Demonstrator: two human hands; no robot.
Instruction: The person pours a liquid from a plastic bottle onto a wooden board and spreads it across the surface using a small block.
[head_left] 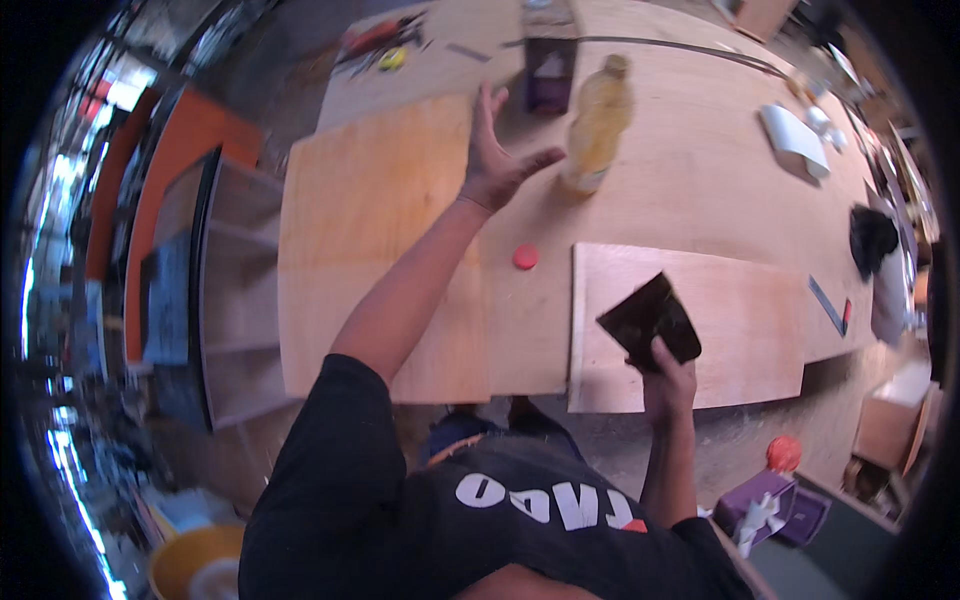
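Black cloth shirt (325,450) nearest; the open-fingered left hand (493,168) has an upright yellowish plastic bottle (600,125) just right (right hand (668,385) grips a dark four-sided piece (648,318)).

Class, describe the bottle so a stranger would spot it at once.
On the large wooden worktable, look just right of the open left hand. There stands a see-through bottle of yellowish liquid, unlike the opaque, dark, boxy container beside it.

Bare hands (495,165) (668,385): two. Clear plastic bottle with yellowish contents (598,130): one. Small round red cap (526,257): one. Dark four-sided object (653,315): one. Tall dark boxy container (549,75): one. Yellowish rectangular wooden board (380,190): one. Pinkish rectangular wooden board (740,335): one. Round yellow bucket (172,560): one. Long bluish flat strip (826,304): one.
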